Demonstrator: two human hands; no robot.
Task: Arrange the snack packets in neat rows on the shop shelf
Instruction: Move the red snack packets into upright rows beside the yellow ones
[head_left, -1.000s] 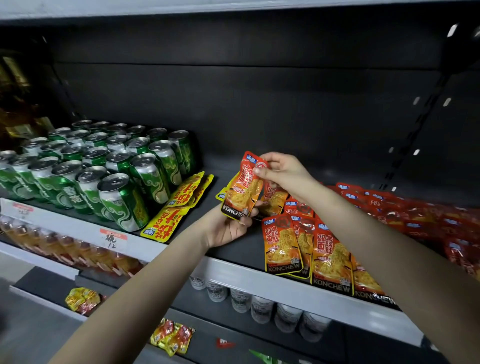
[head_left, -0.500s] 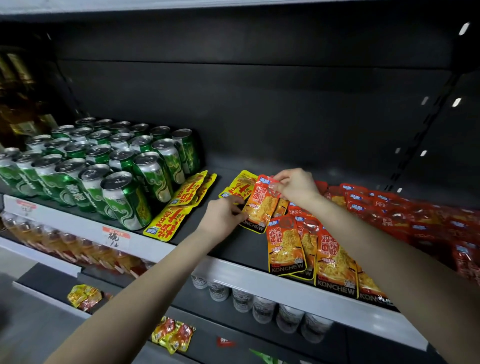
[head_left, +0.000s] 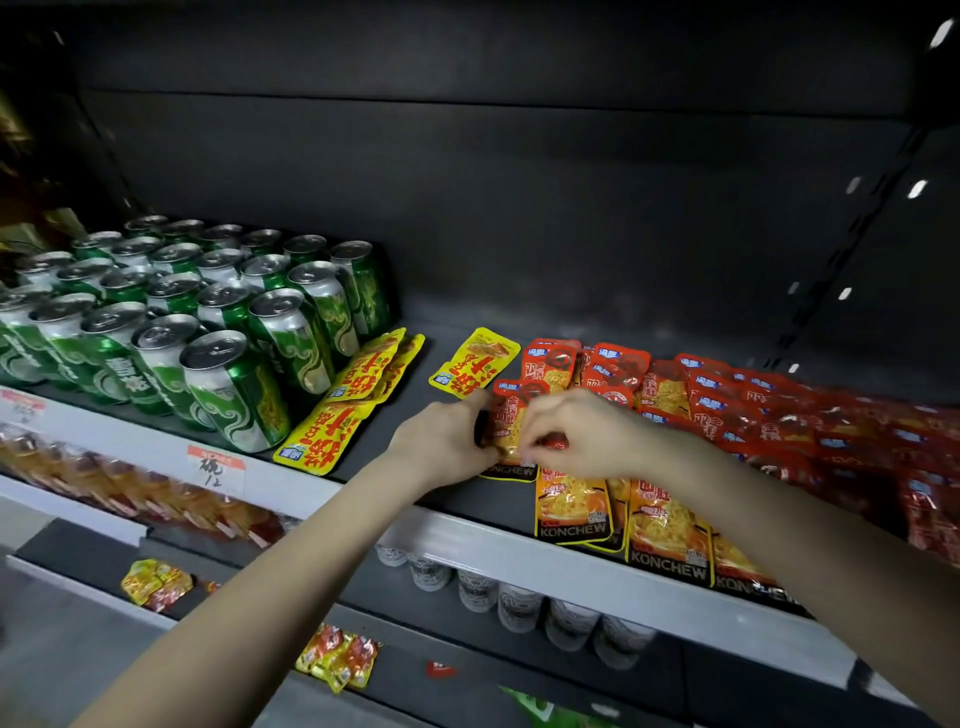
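Observation:
An orange KONCHEW snack packet (head_left: 508, 423) lies flat on the dark shelf (head_left: 415, 483), at the left end of a row of like packets. My left hand (head_left: 441, 441) pinches its left edge. My right hand (head_left: 576, 434) pinches its lower right part. More orange packets (head_left: 574, 506) overlap along the shelf's front edge. Behind them sit red-topped packets (head_left: 618, 366), and a loose heap of red packets (head_left: 841, 426) spreads to the right. One yellow packet (head_left: 475, 364) lies alone behind my left hand. Other yellow packets (head_left: 353, 400) lean by the cans.
Several green drink cans (head_left: 228, 332) fill the shelf's left side. A white price rail (head_left: 519, 556) runs along the front edge with a handwritten tag (head_left: 215, 467). Lower shelves hold bottles (head_left: 498, 597) and small loose packets (head_left: 156, 582).
Both hands have brought the orange packet down from mid-air to lie flat on the shelf at the left end of the orange row. They still pinch its edges.

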